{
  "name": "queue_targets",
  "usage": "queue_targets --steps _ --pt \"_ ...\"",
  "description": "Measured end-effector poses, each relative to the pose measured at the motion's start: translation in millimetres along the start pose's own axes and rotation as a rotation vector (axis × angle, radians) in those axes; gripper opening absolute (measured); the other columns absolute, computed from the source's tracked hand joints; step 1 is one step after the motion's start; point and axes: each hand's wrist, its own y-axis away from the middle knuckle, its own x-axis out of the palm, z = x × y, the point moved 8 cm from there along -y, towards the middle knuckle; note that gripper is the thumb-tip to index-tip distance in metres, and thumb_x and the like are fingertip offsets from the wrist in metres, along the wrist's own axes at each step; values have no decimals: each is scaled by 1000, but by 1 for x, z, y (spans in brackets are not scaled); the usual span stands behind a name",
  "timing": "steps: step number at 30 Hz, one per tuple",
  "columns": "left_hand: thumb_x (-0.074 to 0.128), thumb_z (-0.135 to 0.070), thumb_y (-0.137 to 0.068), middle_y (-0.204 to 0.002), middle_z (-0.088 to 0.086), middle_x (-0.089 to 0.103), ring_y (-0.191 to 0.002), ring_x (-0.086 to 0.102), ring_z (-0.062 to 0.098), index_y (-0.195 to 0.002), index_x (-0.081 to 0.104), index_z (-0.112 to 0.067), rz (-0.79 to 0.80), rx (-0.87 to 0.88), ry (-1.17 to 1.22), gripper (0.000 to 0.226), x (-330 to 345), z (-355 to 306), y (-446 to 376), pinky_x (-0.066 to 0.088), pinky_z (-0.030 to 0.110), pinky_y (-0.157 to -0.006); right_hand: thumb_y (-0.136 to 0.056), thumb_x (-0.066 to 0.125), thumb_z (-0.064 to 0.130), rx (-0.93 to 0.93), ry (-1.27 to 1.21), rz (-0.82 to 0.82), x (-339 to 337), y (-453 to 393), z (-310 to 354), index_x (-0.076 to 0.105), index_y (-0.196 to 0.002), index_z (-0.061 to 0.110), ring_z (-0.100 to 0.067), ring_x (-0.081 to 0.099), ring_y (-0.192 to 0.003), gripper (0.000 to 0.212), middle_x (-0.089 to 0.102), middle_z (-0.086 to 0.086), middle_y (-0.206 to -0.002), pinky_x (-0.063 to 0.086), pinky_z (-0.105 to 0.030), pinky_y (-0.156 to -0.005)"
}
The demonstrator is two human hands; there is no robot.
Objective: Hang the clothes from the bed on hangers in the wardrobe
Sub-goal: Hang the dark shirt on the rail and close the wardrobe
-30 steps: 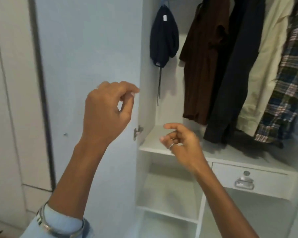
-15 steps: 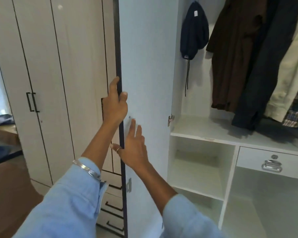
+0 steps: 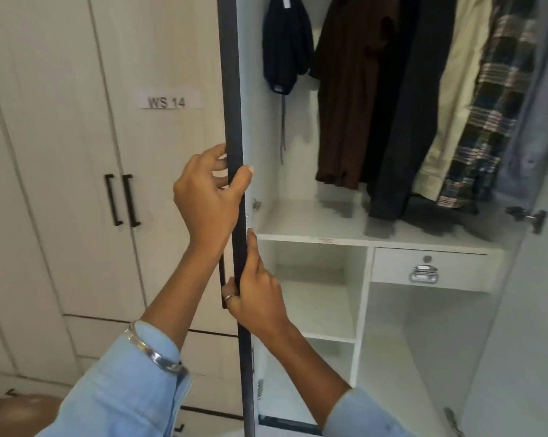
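White wardrobe fronts fill the view, with one compartment standing open on the right side.

Nearest, two light blue sleeves (image 3: 131, 383) come up from below; the left wrist wears one silver bangle (image 3: 153, 351). The right hand (image 3: 255, 298) grips the dark edge of the open white wardrobe door (image 3: 236, 127) low down: its forefinger lies straight up along the edge, and the other fingers curl round to the far side, one of them with a ring. Above it, the left hand (image 3: 208, 197) holds the same edge, thumb on the inner face and fingers curled behind. The two hands are near each other but apart.

Left of the door, two closed pale doors carry two black bar handles (image 3: 121, 200) and one label reading "WS 14" (image 3: 167, 100).

Inside, one white shelf (image 3: 313, 222) has bare room on its left part; under it are open cubbies and one white drawer with a metal pull (image 3: 424, 269).

Farthest, five garments hang: a small dark navy piece (image 3: 287, 45), a brown shirt (image 3: 348, 89), a black garment (image 3: 405, 105), a cream shirt (image 3: 452, 99) and a plaid shirt (image 3: 493, 105). The last four hang close together, touching.
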Motion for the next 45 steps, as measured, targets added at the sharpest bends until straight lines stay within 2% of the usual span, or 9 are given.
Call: queue_targets --steps 7,10,14,23,30,36,38,41,45 --pt "61 -32 -91 -112 11 51 -102 50 14 -136 51 -6 103 244 183 53 116 -40 39 45 7 -81 -100 45 23 138 -193 12 -71 11 -104 5 -152 19 -18 62 -93 65 61 -9 -118 53 -28 -77" --pt "43 -47 -96 -139 15 39 -127 43 21 -145 39 -11 240 284 170 61 176 -45 55 45 21 -100 -101 46 22 198 -277 25 -96 7 -153 16 -148 18 -2 56 -89 55 59 3 -115 45 -5 -67" --pt "29 -59 -96 -159 9 15 -146 19 26 -151 21 -19 366 346 -23 69 252 -42 75 33 51 -112 -100 47 16 316 -284 -55 -121 -9 -218 26 -142 12 -16 61 -104 47 60 -3 -120 48 -16 -77" --pt "25 -67 -89 -160 3 -11 -148 -6 27 -152 -2 -27 531 315 -282 80 376 -25 82 9 60 -116 -99 48 6 407 -223 -163 -146 -62 -323 39 -140 9 -22 60 -114 43 61 -11 -126 43 -16 -85" --pt "46 -70 -83 -157 7 -24 -146 -15 31 -151 -14 -27 625 401 -510 100 432 -4 78 5 58 -117 -96 53 3 447 -149 -256 -149 -106 -381 60 -119 0 -8 55 -77 23 65 -8 -93 33 -7 -65" --pt "61 -54 -83 -156 7 -27 -146 -16 32 -151 -14 -26 628 375 -523 105 458 7 75 11 55 -117 -96 56 22 508 -175 -233 -142 -130 -406 61 -105 3 -19 56 -79 21 60 -5 -85 41 -20 -68" --pt "61 -52 -83 -157 7 -26 -146 -16 32 -151 -13 -25 614 393 -510 104 459 7 74 11 56 -117 -95 58 18 508 -194 -250 -143 -130 -403 62 -106 3 -13 58 -76 18 61 -1 -84 42 -12 -66" --pt "62 -51 -84 -158 9 -22 -146 -13 33 -152 -10 -24 638 394 -502 102 450 3 76 10 57 -117 -90 63 7 563 -197 -189 -139 -116 -406 62 -115 5 -20 63 -93 25 67 -7 -103 50 -24 -82" --pt "58 -38 -89 -159 11 12 -144 18 34 -143 40 -22 658 244 -219 59 427 -19 83 23 54 -112 -87 53 -7 619 -148 -122 -160 -60 -402 68 -108 4 -8 63 -72 28 68 -5 -82 49 -20 -67"
